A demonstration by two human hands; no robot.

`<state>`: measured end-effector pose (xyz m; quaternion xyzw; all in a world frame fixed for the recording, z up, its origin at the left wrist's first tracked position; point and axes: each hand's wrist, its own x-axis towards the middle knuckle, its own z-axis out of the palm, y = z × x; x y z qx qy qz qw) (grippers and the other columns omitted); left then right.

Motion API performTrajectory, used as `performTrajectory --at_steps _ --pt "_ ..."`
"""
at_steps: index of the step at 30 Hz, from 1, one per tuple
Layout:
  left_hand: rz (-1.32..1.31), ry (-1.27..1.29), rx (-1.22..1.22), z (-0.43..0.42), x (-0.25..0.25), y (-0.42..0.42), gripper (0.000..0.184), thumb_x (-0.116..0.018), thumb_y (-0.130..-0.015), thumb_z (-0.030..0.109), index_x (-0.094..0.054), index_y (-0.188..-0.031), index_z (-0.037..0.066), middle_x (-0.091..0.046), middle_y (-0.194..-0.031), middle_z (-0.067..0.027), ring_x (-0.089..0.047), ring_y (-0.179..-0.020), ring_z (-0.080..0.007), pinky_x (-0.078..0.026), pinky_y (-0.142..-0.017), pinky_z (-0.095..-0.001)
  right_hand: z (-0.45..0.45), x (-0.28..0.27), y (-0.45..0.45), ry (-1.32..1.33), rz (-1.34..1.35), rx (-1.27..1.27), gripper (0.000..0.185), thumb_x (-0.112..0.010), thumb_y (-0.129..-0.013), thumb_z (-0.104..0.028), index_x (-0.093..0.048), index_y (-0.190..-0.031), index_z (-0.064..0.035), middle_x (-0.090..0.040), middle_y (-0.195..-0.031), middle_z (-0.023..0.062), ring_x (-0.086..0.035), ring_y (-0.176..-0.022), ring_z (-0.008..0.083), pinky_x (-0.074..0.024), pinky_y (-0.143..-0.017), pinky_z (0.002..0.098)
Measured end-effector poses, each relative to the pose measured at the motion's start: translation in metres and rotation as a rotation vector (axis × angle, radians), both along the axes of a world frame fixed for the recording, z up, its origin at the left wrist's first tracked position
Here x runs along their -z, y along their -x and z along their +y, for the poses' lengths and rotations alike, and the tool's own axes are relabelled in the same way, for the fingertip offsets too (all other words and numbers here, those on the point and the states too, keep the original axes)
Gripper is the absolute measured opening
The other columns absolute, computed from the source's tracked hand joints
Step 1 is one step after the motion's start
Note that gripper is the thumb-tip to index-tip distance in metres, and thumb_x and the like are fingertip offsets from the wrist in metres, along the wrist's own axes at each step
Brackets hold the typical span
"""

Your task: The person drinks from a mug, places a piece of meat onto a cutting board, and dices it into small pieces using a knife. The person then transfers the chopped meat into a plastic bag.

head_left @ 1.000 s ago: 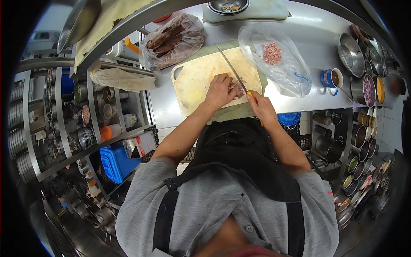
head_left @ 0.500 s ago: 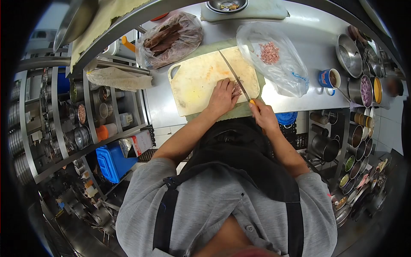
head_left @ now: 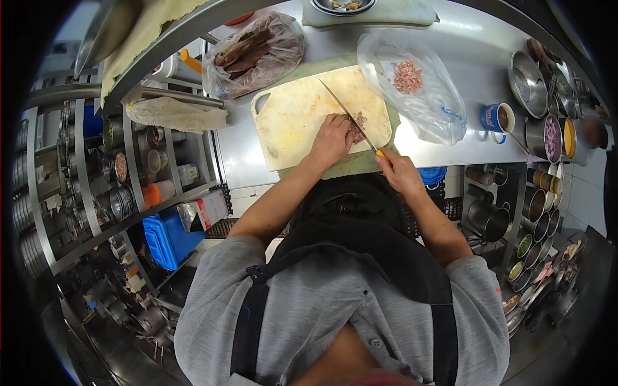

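My right hand (head_left: 399, 172) is closed round the yellow handle of a long kitchen knife (head_left: 340, 101), whose blade slants up and left across the cream cutting board (head_left: 283, 132). Beside the blade, my left hand (head_left: 331, 138) rests on the board with its fingers curled and pressed down on a piece of reddish meat (head_left: 353, 134). The hand partly hides that piece. Small chopped meat bits (head_left: 361, 119) lie just right of the blade.
A clear plastic bag with diced pink meat (head_left: 407, 77) lies right of the board. Another bag (head_left: 248, 55) holds dark meat strips at the back left. A blue cup (head_left: 497, 118), metal bowls (head_left: 529, 83) and a pot of purple pieces (head_left: 552, 138) stand at the right.
The knife's tip has swung a little left. More chopped bits show right of the blade. My left hand stays at the meat, and the whole view has shifted slightly.
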<state>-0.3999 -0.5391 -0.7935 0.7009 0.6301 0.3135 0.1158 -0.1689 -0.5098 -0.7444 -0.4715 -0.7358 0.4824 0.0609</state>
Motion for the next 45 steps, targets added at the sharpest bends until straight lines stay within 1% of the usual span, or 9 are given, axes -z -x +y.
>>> performTrajectory --at_steps 10,13,15,16,18,24,31,37,45 --pt "-0.017 0.06 0.008 0.002 -0.003 -0.001 0.02 -0.065 -0.084 0.01 -0.064 -0.099 -0.003 -0.064 -0.106 -0.0185 -0.058 -0.104 -0.035 -0.048 -0.094 -0.0421 0.016 0.026 0.037 -0.157 0.083 0.053 0.032 -0.059 -0.1 -0.03 -0.067 -0.113 -0.0025 -0.065 -0.081 0.028 -0.064 -0.077 0.046 -0.0498 -0.069 0.0477" --pt "-0.04 0.031 0.002 -0.004 -0.005 -0.002 0.022 -0.065 -0.084 0.01 -0.064 -0.102 -0.003 -0.064 -0.106 -0.0181 -0.058 -0.104 -0.0354 -0.048 -0.092 -0.0433 0.012 0.029 0.032 -0.244 0.123 0.05 0.033 -0.06 -0.1 -0.032 -0.067 -0.114 -0.0025 -0.066 -0.073 0.0227 -0.065 -0.064 0.0389 -0.0499 -0.062 0.0437" --pt "-0.071 0.032 -0.067 -0.006 -0.006 -0.003 0.025 -0.069 -0.081 0.008 -0.064 -0.103 -0.001 -0.064 -0.107 -0.0181 -0.058 -0.103 -0.0375 -0.048 -0.094 -0.0447 0.013 0.02 0.027 -0.08 0.138 0.099 0.035 -0.059 -0.101 -0.032 -0.067 -0.117 -0.0022 -0.063 -0.065 0.0138 -0.062 -0.053 0.0254 -0.0485 -0.054 0.0379" --pt "-0.074 0.033 -0.066 -0.007 -0.007 -0.004 0.025 -0.069 -0.081 0.008 -0.064 -0.103 -0.001 -0.064 -0.107 -0.0181 -0.058 -0.103 -0.0375 -0.048 -0.094 -0.0447 0.014 0.014 0.024 -0.079 0.135 0.1 0.035 -0.059 -0.101 -0.032 -0.067 -0.117 -0.0022 -0.063 -0.065 0.0138 -0.062 -0.053 0.0254 -0.0485 -0.054 0.0379" --pt "-0.053 0.052 -0.126 -0.007 -0.009 -0.005 0.027 -0.071 -0.08 0.011 -0.064 -0.103 0.0 -0.064 -0.106 -0.0176 -0.058 -0.103 -0.0371 -0.048 -0.09 -0.0442 0.013 0.005 0.017 -0.024 0.089 0.124 0.035 -0.06 -0.099 -0.032 -0.066 -0.116 -0.0028 -0.067 -0.082 0.0269 -0.066 -0.08 0.0449 -0.0508 -0.07 0.0477" --pt "0.128 0.143 -0.226 -0.005 -0.026 -0.039 0.046 -0.075 -0.077 0.024 -0.059 -0.115 0.004 -0.056 -0.121 -0.0162 -0.053 -0.115 -0.0363 -0.044 -0.09 -0.0479 0.008 0.014 0.003 0.026 0.06 0.155 0.035 -0.06 -0.099 -0.032 -0.066 -0.117 -0.0023 -0.068 -0.085 0.0273 -0.067 -0.082 0.0435 -0.0512 -0.071 0.0463" --pt "0.162 0.174 -0.192 -0.006 -0.009 -0.035 0.057 -0.073 -0.077 0.023 -0.052 -0.127 0.003 -0.05 -0.129 -0.017 -0.049 -0.12 -0.0354 -0.043 -0.092 -0.0483 0.005 0.019 -0.002 0.017 0.059 0.161 0.035 -0.06 -0.099 -0.031 -0.066 -0.117 -0.0018 -0.068 -0.087 0.0275 -0.067 -0.083 0.0436 -0.0514 -0.072 0.0459" --pt "0.134 0.127 -0.065 -0.004 -0.021 -0.03 0.046 -0.07 -0.079 0.016 -0.057 -0.122 0.006 -0.052 -0.127 -0.0135 -0.05 -0.119 -0.0326 -0.043 -0.09 -0.0468 0.005 0.018 -0.004 0.024 0.061 0.181 0.036 -0.059 -0.099 -0.032 -0.066 -0.116 -0.0019 -0.067 -0.083 0.0274 -0.067 -0.079 0.0428 -0.051 -0.069 0.0459" --pt "0.281 0.196 0.109 0.02 -0.02 -0.033 0.011 -0.067 -0.078 0.011 -0.072 -0.087 0.009 -0.059 -0.116 -0.0095 -0.051 -0.114 -0.0282 -0.04 -0.089 -0.044 0.01 0.018 -0.008 -0.007 0.053 0.212 0.035 -0.059 -0.099 -0.033 -0.067 -0.115 -0.0029 -0.066 -0.078 0.0262 -0.066 -0.076 0.044 -0.0504 -0.068 0.0482"
